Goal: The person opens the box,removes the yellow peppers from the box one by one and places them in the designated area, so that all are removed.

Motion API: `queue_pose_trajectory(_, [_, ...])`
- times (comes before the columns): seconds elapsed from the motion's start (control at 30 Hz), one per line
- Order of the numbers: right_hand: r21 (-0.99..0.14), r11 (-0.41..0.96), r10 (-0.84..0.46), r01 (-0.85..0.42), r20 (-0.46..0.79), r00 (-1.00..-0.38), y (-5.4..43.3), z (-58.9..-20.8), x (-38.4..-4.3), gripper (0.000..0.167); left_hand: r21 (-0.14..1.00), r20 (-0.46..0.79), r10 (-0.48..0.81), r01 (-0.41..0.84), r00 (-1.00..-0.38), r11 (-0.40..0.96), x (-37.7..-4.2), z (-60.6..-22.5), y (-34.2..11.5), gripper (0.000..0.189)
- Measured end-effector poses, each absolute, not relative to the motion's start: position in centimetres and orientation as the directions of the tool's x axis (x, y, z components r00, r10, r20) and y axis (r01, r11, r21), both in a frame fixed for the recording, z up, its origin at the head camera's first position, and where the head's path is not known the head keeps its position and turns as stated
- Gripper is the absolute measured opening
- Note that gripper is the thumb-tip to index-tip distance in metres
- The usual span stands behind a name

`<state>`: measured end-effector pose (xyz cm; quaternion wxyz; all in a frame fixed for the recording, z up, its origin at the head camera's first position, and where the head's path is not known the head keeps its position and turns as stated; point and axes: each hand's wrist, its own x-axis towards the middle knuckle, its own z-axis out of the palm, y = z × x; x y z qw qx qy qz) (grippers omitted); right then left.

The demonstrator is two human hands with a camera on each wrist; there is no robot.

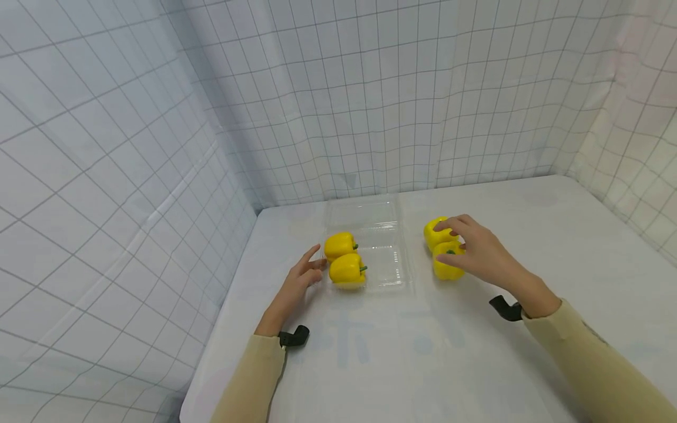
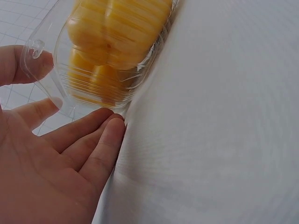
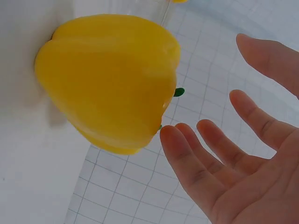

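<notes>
Two yellow bell peppers (image 1: 346, 270) sit in the clear plastic clamshell (image 1: 383, 264), at whose left edge the loosely spread, empty left hand (image 1: 298, 283) rests; the wide-open, empty right hand (image 1: 482, 251) apparently reaches for the loose peppers (image 1: 448, 272) at right, needing next to grip one.

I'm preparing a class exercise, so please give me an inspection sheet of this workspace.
Surface: white tabletop.
Job's things: two yellow bell peppers in an open clear plastic container; two loose peppers to its right.
Clutter: nothing seen.
Hands: left hand beside the container's left side, contact unclear; right hand at the loose peppers, fingers spread, gripping nothing.
Cables: thin dark line along left sleeve, possibly one.
Surroundings: white grid-patterned curtains.
</notes>
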<state>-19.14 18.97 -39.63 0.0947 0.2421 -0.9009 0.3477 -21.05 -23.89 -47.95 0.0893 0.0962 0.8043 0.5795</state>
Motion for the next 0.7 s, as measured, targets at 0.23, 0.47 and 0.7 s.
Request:
queue_pose_trajectory(0.23, [-0.598, 0.611, -0.389, -0.520, 0.345, -0.854, 17.3, -39.1, -19.5, 0.048, 0.944, -0.010, 0.240, 0.070, -0.971, 0.322, -21.0, -48.0, -23.8, 0.065])
queue_pose_trajectory(0.47, [-0.595, 0.595, -0.412, -0.540, 0.351, -0.841, 15.3, -38.9, -19.9, 0.050, 0.950, -0.009, 0.259, 0.072, -0.966, 0.304, -21.0, -47.7, -23.8, 0.063])
queue_pose_trajectory(0.7, [-0.618, 0.564, -0.434, -0.547, 0.341, -0.834, 13.2, -39.3, -20.1, 0.051, 0.954, -0.018, 0.267, 0.064, -0.963, 0.293, -20.9, -47.7, -23.8, 0.064])
